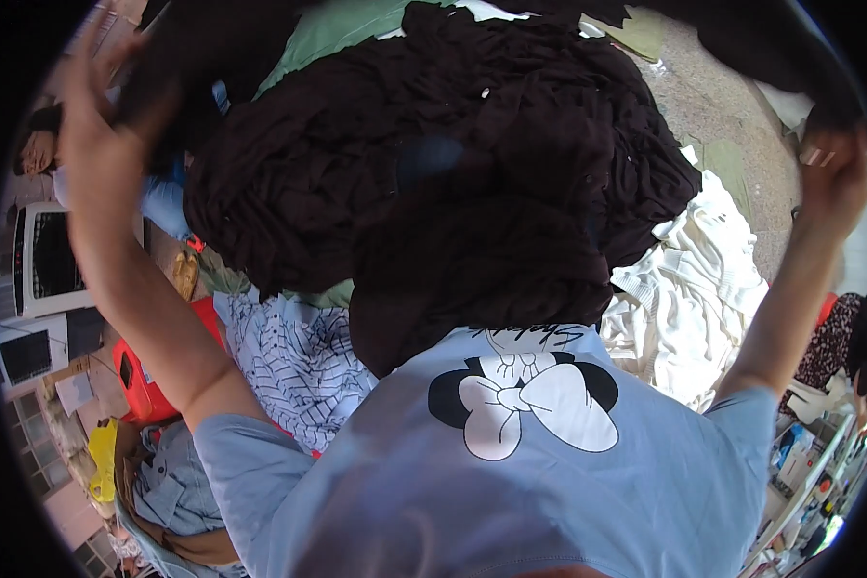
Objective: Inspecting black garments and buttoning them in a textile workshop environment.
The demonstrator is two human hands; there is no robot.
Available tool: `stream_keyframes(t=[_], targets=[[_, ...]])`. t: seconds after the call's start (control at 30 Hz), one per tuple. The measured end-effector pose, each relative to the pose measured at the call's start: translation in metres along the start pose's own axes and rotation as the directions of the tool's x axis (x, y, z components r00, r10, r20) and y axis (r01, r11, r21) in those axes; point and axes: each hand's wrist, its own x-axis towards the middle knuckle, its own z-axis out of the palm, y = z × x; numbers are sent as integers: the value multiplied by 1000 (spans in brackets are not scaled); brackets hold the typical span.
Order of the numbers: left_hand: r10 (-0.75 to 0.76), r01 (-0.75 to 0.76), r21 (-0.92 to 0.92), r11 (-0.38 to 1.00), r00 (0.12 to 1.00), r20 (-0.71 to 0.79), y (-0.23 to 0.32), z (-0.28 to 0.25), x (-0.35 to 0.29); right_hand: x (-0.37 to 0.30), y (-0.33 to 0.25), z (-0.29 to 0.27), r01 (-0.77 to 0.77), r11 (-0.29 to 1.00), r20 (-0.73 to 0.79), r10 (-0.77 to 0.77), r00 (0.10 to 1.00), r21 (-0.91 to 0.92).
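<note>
Both of my arms are raised out to the sides. My left hand (106, 130) is at the upper left, smeared by motion, its fingers stretched and spread beside a dark piece of cloth (217, 58). Whether the thumb touches that cloth is hidden by the blur. At the upper right, my right hand (833, 183) is closed on a dark garment (766, 39), which runs along the top edge. Between my arms lies a large heap of dark brown-black clothes (433, 125), part of it reaching up against my blue T-shirt (376, 462).
A white knit pile (694, 279) lies right of the heap, a patterned blue-white shirt (294, 361) left of it. Green cloth (337, 39) shows behind. At left are a red plastic object (140, 376) and a container of denim (178, 482). People sit at both sides.
</note>
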Motion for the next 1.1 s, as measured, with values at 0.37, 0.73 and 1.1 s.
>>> stream_keyframes(t=[0.37,0.73,1.1], targets=[[253,375,-463,803,489,835,31,78,-168,-224,144,-113,-509,790,-777,542,320,342],[-14,234,-250,940,756,654,5,129,-133,-211,131,-229,-537,173,-515,156,843,-826],[-389,378,214,901,486,782,-36,198,-122,-135,201,140,48,649,425,439,792,-759]])
